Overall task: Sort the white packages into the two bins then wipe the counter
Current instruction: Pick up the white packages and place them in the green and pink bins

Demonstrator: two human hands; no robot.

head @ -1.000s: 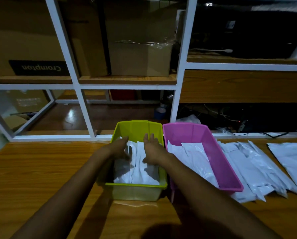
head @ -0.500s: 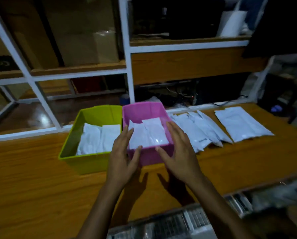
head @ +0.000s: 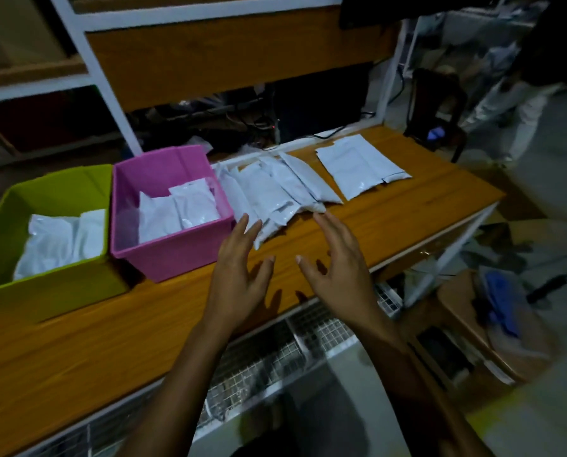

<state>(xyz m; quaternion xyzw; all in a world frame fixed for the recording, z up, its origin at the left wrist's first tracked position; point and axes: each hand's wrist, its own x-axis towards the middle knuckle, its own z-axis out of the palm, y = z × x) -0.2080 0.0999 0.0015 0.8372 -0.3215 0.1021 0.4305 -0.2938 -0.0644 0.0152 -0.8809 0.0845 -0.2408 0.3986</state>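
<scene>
Just beyond the fingertips of the left hand (head: 242,268) and right hand (head: 336,262), both spread and empty, lies the fanned pile of white packages (head: 275,189), so sorting continues: next, pinch one and carry it left to the pink bin (head: 173,255) or green bin (head: 45,291).

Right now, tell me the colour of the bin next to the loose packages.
Pink, best seen in the head view; the green bin sits on its far side.
</scene>
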